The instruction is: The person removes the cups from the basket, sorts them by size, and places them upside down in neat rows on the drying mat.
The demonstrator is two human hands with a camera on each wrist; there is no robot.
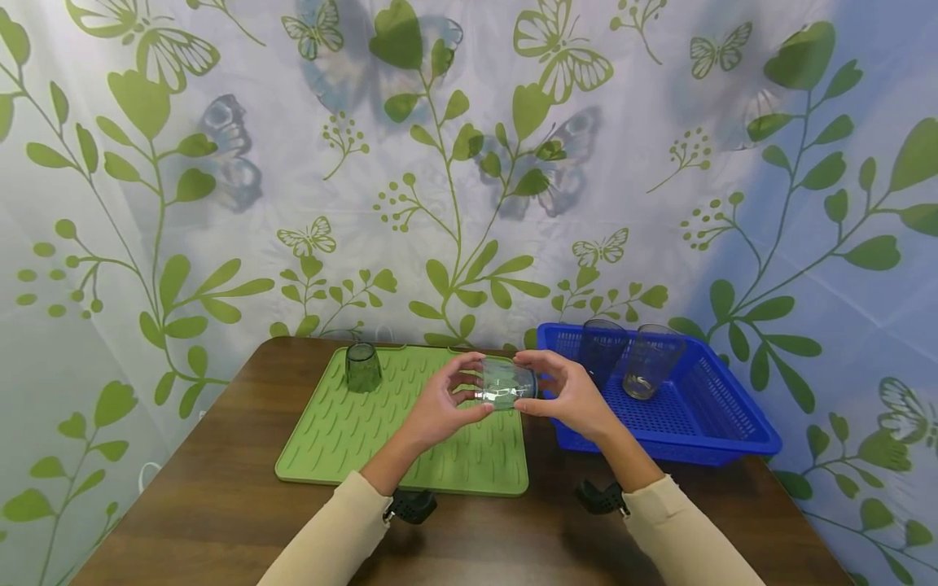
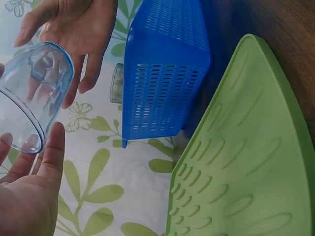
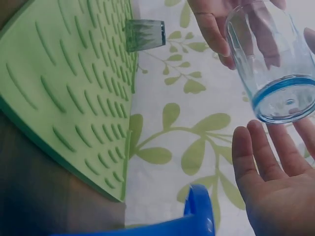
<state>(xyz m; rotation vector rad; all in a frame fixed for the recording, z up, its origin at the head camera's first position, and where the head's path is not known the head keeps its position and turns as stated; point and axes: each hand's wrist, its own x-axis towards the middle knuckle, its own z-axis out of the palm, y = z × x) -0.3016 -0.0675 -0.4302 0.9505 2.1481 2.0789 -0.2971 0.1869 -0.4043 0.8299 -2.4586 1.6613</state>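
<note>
- Left hand (image 1: 440,399) and right hand (image 1: 572,392) fingers grasp a clear glass (image 1: 504,384) sideways, probably for steadiness
- Small glass (image 1: 362,370) stands inverted on green mat (image 1: 330,456), perhaps draining

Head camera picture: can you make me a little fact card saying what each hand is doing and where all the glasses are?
Glasses I can see: four
Held up: clear glass, tipped on its side
Left hand: grips the clear glass near its open end
Right hand: at its base; how firmly it holds is hard to tell
Green mat: one dark glass, upside down
Blue basket: two glasses, side by side
Brown table: mat on the left, basket on the right
Behind: sheet with leaves and butterflies
</note>
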